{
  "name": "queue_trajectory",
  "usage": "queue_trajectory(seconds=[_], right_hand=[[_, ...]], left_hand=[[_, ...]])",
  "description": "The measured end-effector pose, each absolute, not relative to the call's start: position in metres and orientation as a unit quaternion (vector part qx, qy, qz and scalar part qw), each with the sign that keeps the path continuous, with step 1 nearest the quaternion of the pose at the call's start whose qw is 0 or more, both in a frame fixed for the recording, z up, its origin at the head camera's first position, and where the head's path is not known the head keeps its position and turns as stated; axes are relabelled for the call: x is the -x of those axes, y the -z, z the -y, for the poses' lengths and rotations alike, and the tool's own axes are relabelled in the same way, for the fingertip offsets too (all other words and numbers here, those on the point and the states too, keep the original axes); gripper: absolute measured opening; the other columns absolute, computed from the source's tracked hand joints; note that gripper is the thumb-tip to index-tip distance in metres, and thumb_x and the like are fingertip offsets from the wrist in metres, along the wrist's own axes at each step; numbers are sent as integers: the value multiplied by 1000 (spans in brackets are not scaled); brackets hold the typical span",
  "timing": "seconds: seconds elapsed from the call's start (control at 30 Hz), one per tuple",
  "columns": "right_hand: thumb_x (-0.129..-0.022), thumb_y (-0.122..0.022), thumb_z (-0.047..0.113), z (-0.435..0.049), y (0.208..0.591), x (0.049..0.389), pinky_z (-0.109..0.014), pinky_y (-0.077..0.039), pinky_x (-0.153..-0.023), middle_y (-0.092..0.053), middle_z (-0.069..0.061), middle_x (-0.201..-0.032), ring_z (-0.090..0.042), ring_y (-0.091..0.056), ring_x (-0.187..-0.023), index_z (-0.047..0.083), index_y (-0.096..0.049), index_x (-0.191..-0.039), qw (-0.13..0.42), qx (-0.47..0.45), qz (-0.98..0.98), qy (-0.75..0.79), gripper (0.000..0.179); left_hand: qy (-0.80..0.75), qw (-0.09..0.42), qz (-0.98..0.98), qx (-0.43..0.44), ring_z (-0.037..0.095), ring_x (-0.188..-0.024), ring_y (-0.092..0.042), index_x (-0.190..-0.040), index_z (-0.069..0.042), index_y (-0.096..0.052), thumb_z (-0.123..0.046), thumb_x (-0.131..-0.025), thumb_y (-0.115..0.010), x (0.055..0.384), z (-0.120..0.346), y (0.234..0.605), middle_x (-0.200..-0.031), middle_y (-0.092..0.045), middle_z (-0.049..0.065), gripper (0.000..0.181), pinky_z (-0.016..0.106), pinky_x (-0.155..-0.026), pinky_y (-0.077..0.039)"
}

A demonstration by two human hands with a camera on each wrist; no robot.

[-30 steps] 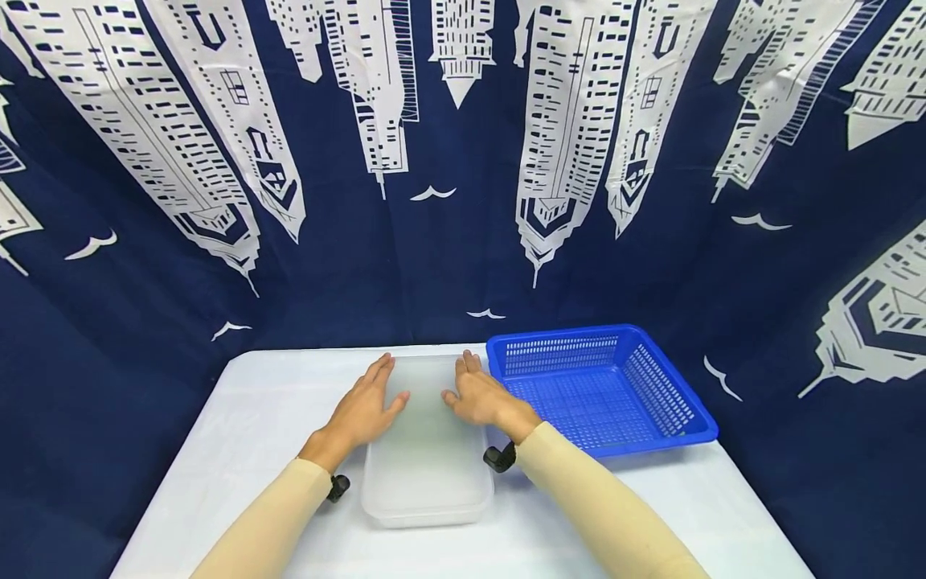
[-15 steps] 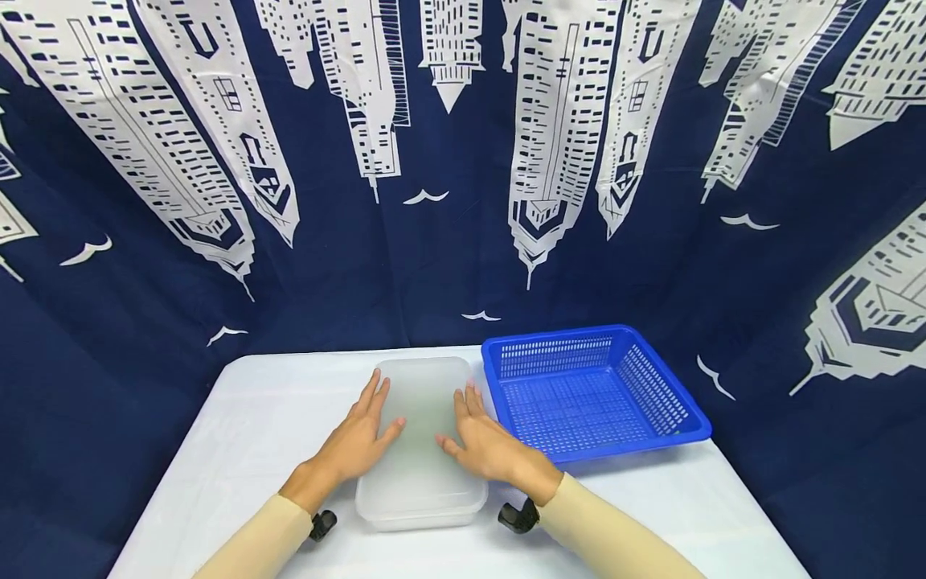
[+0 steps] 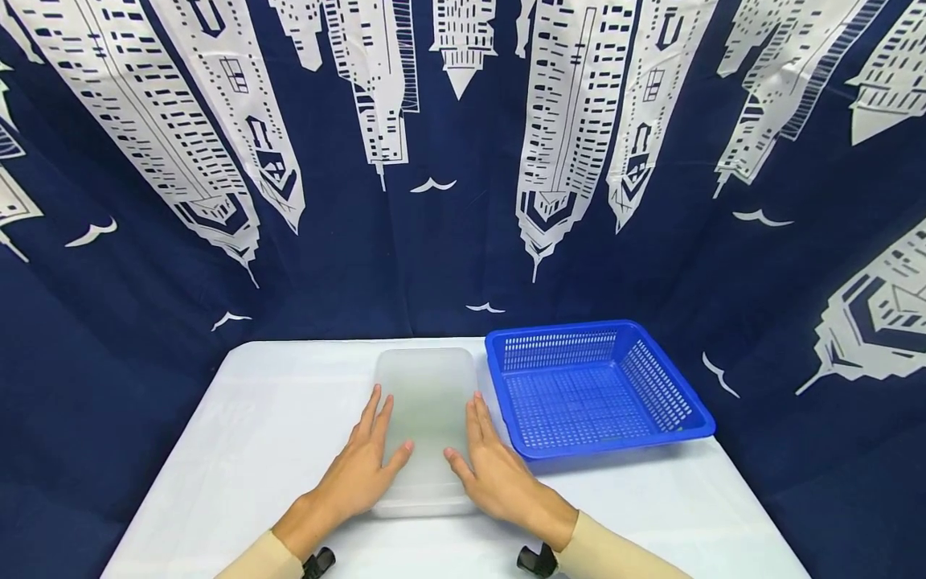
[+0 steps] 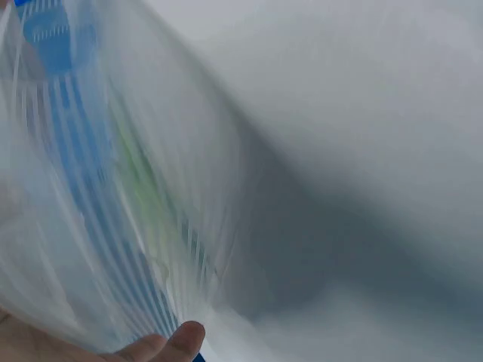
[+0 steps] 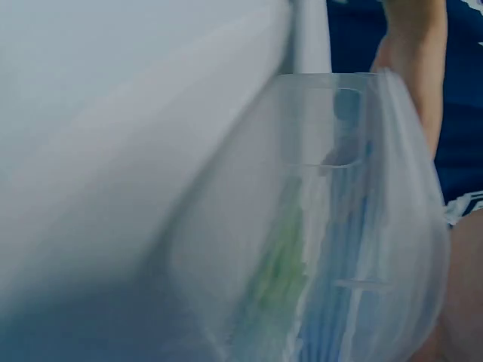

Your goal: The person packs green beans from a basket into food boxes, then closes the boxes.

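Note:
A translucent plastic food container (image 3: 430, 402) with a pale lid lies lengthwise on the white table in the head view. My left hand (image 3: 358, 474) rests along its left long side, fingers straight and pointing away, thumb over the lid's edge. Mirroring it on the right side, my right hand (image 3: 506, 478) lies with straight fingers and its thumb over the lid. Both wrist views are blurred. They show the container's clear wall (image 4: 158, 188) up close, with a green patch (image 5: 279, 271) and blue stripes seen through it; what these are I cannot tell.
A blue perforated plastic basket (image 3: 499, 370) stands right of the container, close to its far right corner. White table surface (image 3: 275, 402) extends to the left. Behind the table hangs a navy curtain (image 3: 405, 273) printed with white buildings and birds.
Both hands have slid back along the container's sides towards me, uncovering its far end. The container and the basket keep their places on the table; the head view has shifted slightly.

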State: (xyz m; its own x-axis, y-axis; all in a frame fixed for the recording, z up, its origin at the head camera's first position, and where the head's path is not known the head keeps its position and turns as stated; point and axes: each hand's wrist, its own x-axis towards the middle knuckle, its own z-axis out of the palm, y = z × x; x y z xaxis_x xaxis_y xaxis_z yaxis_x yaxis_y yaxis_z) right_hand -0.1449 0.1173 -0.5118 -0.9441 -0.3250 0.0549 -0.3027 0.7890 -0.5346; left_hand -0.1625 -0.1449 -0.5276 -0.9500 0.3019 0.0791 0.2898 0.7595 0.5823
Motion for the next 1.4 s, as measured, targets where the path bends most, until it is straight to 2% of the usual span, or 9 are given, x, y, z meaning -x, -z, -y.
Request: queue_trajectory(seconds=[0.13, 0.37, 0.6, 0.87, 1.2, 1.27, 1.4], right_hand=[[-125, -50, 47, -119, 519, 146, -64, -47, -133, -5, -28, -196, -49, -33, -176, -9, -15, -183, 7, 167, -948, 272, 88], [-125, -41, 56, -119, 529, 143, -66, -61, -117, -5, -26, -196, -52, -45, -169, -9, -14, -183, -15, 173, -946, 273, 91], [-125, -47, 51, -118, 533, 142, -66, -65, -109, -7, -25, -196, -54, -60, -157, -8, -16, -183, -32, 169, -944, 283, 89], [-125, -47, 51, -116, 535, 141, -60, -71, -91, -9, -26, -196, -52, -78, -127, -10, -17, -182, -41, 175, -942, 284, 89], [-125, -47, 49, -115, 539, 141, -45, -70, -72, -2, -24, -197, -43, -83, -110, -10, -15, -182, -27, 173, -942, 288, 89], [-125, -48, 49, -115, 539, 141, -47, -71, -74, -3, -25, -197, -45, -83, -113, -11, -15, -182, -29, 172, -941, 290, 88], [-125, -47, 49, -115, 540, 142, -57, -72, -89, -5, -25, -196, -53, -73, -138, -11, -17, -182, -36, 175, -939, 296, 88]], left_hand=[[-310, -7, -939, -152, 64, -166, -42, -185, -1, -21, -49, -121, -59, 160, 141, 529, -198, 1, 19, 89, 78, -118, -56], [-298, -30, -943, -146, 62, -163, -48, -185, -2, -25, -44, -120, -65, 160, 138, 533, -198, -4, 17, 87, 75, -115, -60], [-294, -52, -945, -137, 58, -161, -54, -185, -6, -27, -47, -118, -66, 157, 136, 539, -199, -8, 13, 87, 73, -115, -60], [-295, -59, -944, -134, 57, -159, -56, -185, -10, -30, -44, -118, -67, 154, 137, 539, -199, -10, 12, 84, 72, -112, -62], [-316, -60, -938, -127, 58, -157, -57, -184, -11, -34, -41, -116, -69, 155, 137, 540, -198, -12, 13, 82, 72, -109, -63], [-317, -55, -939, -126, 58, -157, -57, -185, -11, -33, -41, -116, -70, 155, 136, 540, -198, -10, 13, 83, 72, -109, -63], [-307, -55, -942, -123, 57, -160, -55, -184, -11, -35, -42, -116, -71, 156, 137, 540, -198, -10, 14, 84, 71, -110, -64]])
